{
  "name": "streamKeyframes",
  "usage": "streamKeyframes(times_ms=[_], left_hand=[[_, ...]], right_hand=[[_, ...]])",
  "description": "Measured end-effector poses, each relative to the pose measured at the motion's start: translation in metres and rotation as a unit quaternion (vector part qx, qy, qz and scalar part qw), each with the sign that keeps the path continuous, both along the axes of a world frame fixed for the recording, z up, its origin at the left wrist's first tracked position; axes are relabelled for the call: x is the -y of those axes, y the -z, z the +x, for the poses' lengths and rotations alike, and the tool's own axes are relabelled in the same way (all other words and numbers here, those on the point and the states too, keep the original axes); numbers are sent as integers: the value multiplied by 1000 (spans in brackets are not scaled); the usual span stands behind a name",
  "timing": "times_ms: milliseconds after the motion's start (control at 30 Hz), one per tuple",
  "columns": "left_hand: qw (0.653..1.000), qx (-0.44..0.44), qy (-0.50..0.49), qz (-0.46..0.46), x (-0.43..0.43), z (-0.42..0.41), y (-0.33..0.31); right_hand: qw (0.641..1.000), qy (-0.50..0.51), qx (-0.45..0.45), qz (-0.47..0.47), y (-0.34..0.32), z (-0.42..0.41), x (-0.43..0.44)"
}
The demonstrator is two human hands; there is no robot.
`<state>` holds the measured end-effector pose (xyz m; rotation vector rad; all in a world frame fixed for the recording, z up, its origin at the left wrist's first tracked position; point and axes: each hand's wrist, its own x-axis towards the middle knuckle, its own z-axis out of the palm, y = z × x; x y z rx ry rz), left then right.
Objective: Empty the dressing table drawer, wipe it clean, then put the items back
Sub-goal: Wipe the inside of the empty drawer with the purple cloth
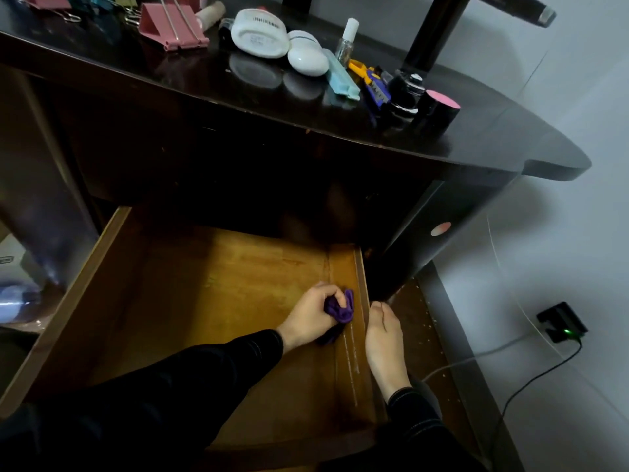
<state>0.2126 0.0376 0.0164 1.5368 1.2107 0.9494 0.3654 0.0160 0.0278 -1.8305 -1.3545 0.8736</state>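
Observation:
The wooden drawer of the dark dressing table is pulled out, and no items lie on the part of its floor that shows. My left hand grips a bunched purple cloth and holds it against the floor by the drawer's right wall. My right hand lies along the outside of that wall, its fingertips curled at the rim. My left sleeve hides part of the drawer's near floor.
On the tabletop lie pink binder clips, two white oval cases, a nail polish bottle, a teal case and a black jar with a pink lid. A charger with a green light and its cable lie on the floor at the right.

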Motion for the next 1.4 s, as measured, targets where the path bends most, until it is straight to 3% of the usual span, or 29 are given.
streamKeyframes(times_ms=[100,300,500,767,967,1233,1400], left_hand=[[999,-14,16,-28,2,-2,4],[999,21,-19,38,-1,5,-9],[998,-58,28,3,6,-1,10],[998,-5,-15,67,6,6,3],[999,-51,19,8,12,3,17],[997,26,-24,73,11,10,-6],[1000,1,21,-8,21,7,11]], right_hand=[[1000,-2,8,-2,-1,-1,0],[1000,2,3,3,-1,0,1],[1000,1,1,-5,-1,0,2],[1000,2,0,8,-2,0,2],[1000,1,4,4,-2,0,3],[1000,2,8,9,-2,0,2],[1000,7,7,10,-1,-1,3]])
